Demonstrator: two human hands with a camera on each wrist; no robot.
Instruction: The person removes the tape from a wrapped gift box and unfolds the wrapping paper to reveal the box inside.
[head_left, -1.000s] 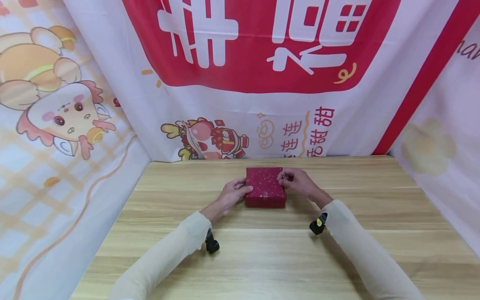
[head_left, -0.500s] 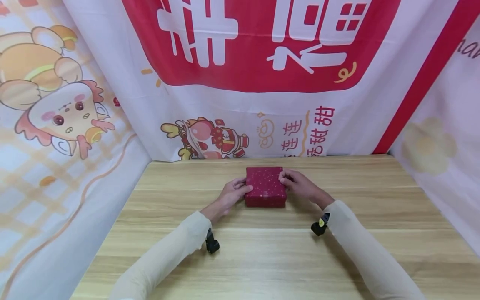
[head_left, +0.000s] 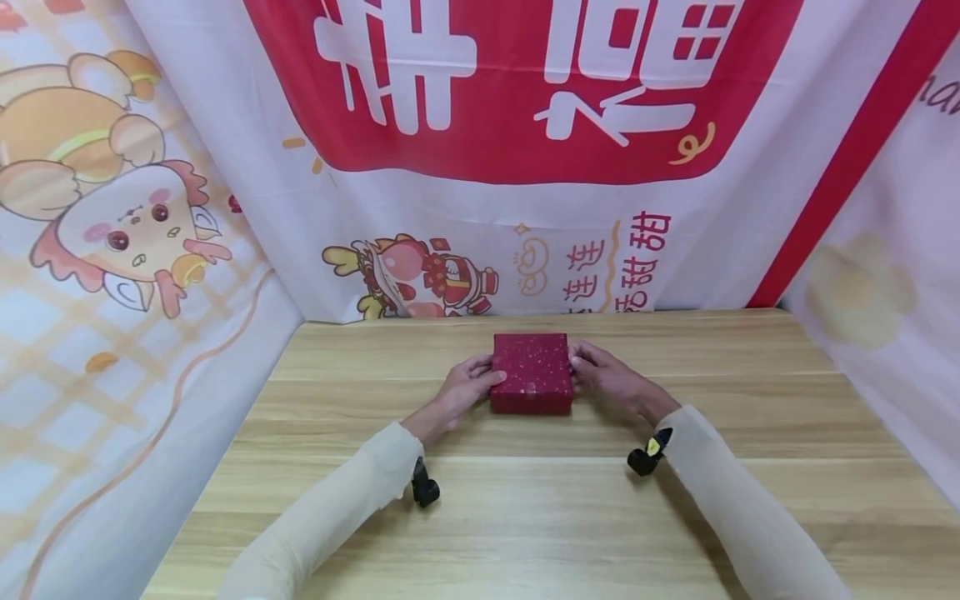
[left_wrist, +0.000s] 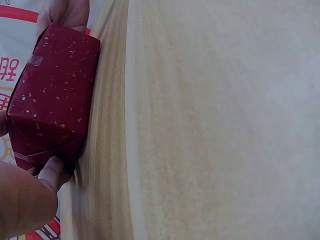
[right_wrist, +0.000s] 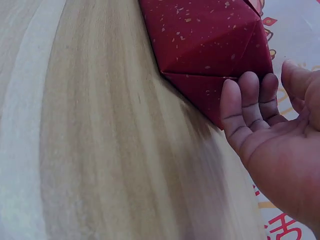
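Observation:
A box wrapped in dark red paper with pale flecks (head_left: 529, 363) sits flat near the back of the table. My left hand (head_left: 467, 385) holds its left side, thumb on the top edge and fingers against the folded end, as the left wrist view (left_wrist: 30, 195) shows. On the opposite side, my right hand (head_left: 606, 372) touches the box's right end. The right wrist view shows the right fingers (right_wrist: 231, 100) side by side against the folded paper flap (right_wrist: 202, 92), with the thumb apart from the box. A small piece of clear tape (left_wrist: 35, 60) marks the front face.
The wood-grain table (head_left: 517, 508) stretches out in front of the box. Printed cloth hangs behind it, with a red panel (head_left: 517, 158), and more patterned cloth (head_left: 225, 400) drapes at the left. A small black camera is strapped to each wrist.
My right hand has shifted from the box's top right edge out and down along its right side, its fingers loosening. The left hand and the box have stayed nearly still.

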